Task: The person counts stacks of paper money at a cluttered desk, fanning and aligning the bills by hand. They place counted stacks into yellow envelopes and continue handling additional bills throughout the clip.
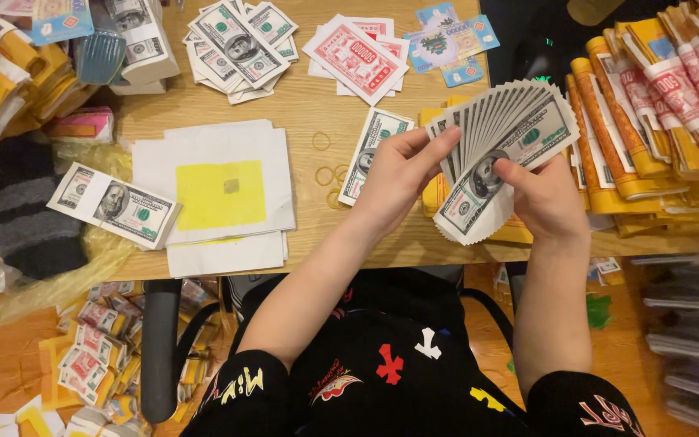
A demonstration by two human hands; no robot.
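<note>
A fanned stack of green-and-white paper banknotes (pixel 502 146) is spread above the wooden table (pixel 309 113). My right hand (pixel 545 201) grips the fan from below, thumb pressed on its lower notes. My left hand (pixel 398 174) pinches the fan's left edge with fingers and thumb. Another bundle of the same notes (pixel 372 150) lies on the table just under my left hand.
White sheets with a yellow square (pixel 222 193) lie at left, a banded note bundle (pixel 115 205) beside them. Loose notes (pixel 240 44), red notes (pixel 355 57) and blue notes (pixel 449 40) sit at the back. Rubber bands (pixel 325 174) lie mid-table. Yellow paper bundles (pixel 657 113) stack at right.
</note>
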